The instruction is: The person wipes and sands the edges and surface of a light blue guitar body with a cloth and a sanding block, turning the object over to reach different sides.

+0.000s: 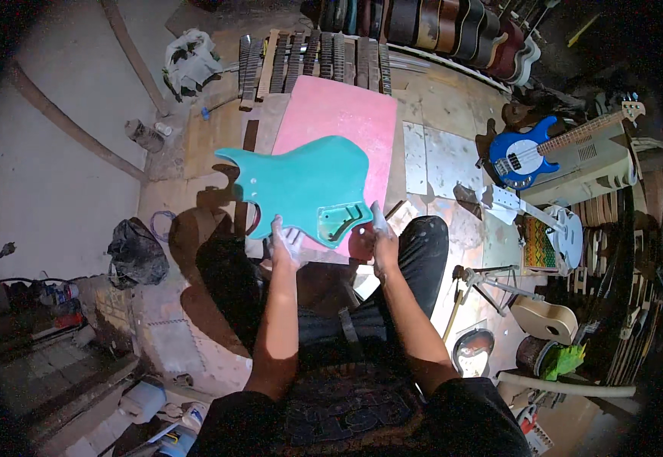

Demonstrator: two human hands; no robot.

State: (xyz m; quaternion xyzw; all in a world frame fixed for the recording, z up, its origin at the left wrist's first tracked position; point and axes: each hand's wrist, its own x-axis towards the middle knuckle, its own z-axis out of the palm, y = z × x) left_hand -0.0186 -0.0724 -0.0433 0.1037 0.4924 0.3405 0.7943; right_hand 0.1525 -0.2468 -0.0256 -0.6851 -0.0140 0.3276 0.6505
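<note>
A teal electric guitar body is held out level in front of me, over a pink board. It has no neck or strings, and an open routed cavity shows at its near right. My left hand grips the near edge, thumb on top and fingers underneath, with whitish dust on the skin. At the right end, my right hand holds the edge with its thumb up; its other fingers are partly hidden.
Guitar necks lie in a row beyond the board. A blue bass guitar and a white guitar lie at the right. Several guitar bodies stand at the back. A black plastic bag sits at the left.
</note>
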